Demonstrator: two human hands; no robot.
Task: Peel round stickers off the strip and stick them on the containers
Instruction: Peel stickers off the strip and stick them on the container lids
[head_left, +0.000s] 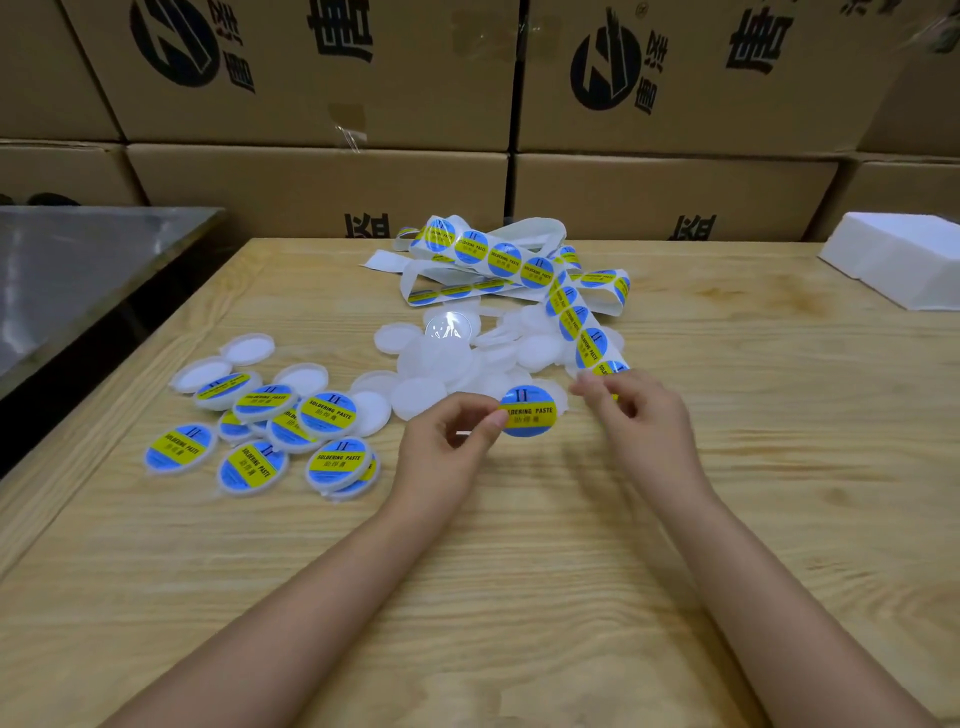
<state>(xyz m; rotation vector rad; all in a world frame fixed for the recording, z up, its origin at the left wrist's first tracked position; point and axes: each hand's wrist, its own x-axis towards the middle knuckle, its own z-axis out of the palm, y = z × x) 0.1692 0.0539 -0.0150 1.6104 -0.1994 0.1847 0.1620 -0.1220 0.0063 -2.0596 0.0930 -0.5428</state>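
My left hand (452, 436) pinches the left edge of a round blue-and-yellow "Soldering Paste" sticker (529, 411), held just above the table in front of a heap of plain white containers (441, 358). My right hand (631, 410) is to the right of the sticker with fingers curled at the near end of the sticker strip (589, 343); its grip on the strip is partly hidden. The strip runs back into a tangled pile (498, 260) at mid-table. Several labelled containers (291, 426) lie at the left.
A wooden table (519, 571) carries everything. Stacked cardboard boxes (322, 104) wall off the back. A white foam block (898, 260) sits at the far right edge. A metal surface (78, 260) stands beside the table on the left.
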